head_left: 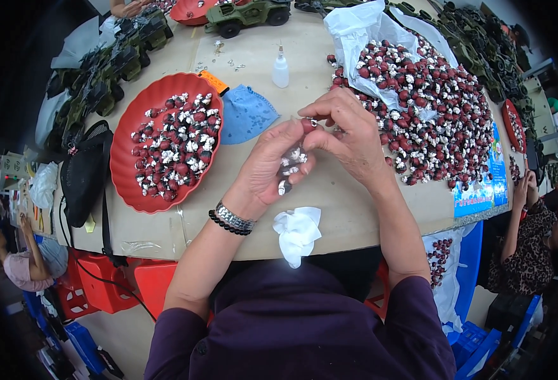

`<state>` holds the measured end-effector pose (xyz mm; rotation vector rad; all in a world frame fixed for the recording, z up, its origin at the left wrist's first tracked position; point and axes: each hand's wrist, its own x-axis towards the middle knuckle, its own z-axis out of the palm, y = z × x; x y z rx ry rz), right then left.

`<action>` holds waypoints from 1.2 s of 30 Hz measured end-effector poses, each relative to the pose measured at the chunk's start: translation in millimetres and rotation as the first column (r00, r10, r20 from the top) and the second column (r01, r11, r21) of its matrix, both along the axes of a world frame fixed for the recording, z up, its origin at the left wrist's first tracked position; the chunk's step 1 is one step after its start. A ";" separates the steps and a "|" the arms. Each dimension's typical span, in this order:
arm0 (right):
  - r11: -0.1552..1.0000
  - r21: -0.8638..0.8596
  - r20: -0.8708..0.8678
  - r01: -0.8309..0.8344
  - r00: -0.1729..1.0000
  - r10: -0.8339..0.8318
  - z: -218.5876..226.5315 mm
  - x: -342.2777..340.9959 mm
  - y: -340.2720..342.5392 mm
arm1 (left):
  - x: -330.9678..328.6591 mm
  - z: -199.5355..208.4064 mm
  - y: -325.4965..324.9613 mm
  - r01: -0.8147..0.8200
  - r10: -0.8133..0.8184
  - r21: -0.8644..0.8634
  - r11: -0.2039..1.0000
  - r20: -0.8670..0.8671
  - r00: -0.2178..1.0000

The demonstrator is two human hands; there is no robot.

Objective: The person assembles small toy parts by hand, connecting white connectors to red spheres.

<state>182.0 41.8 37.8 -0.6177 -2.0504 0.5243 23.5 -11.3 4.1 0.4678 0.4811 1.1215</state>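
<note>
Near the table's front edge, both my hands meet on a small dark-red round-headed toy piece (307,125). My left hand (263,164) is closed on it from the left and also cups several more small red, white and black pieces (293,157) in its palm. Thumb and fingers of my right hand (355,139) pinch the same piece from the right. A scalloped red tray (120,161) at the left carries many such pieces. At the right lies a large heap of the same pieces (431,117). Below my hands sits a crumpled white tissue (296,231).
Beyond my hands stands a white squeeze bottle (281,71). A blue cloth (246,114) and an orange object (213,82) lie beside the tray. Green toy jeeps (248,17) line the far side. A black bag (83,171) rests far left. Another person (527,250) sits at right.
</note>
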 end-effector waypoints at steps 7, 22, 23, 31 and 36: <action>0.999 -0.053 -0.012 -0.012 1.000 0.011 2.1 -3.7 -4.6 | 2.1 6.1 0.0 0.008 -0.008 -0.002 1.000 -0.018 1.000; 0.941 -0.313 -0.040 0.126 0.989 -0.146 12.8 16.8 -0.4 | -2.1 15.3 -1.8 -0.138 0.137 -0.009 0.990 -0.042 0.990; 0.935 -0.238 0.228 0.261 0.951 -0.208 17.7 20.3 -0.4 | -4.5 18.5 -2.6 -0.155 0.154 -0.007 0.988 -0.050 0.987; 0.931 0.045 0.700 0.361 0.653 -0.287 8.2 20.5 -1.3 | -27.8 48.1 -9.1 -0.631 0.768 0.444 0.636 -0.290 0.571; 0.932 0.061 0.699 0.359 0.651 -0.296 6.5 23.3 0.2 | -48.2 59.7 -4.0 -0.611 0.898 0.688 0.393 -0.430 0.093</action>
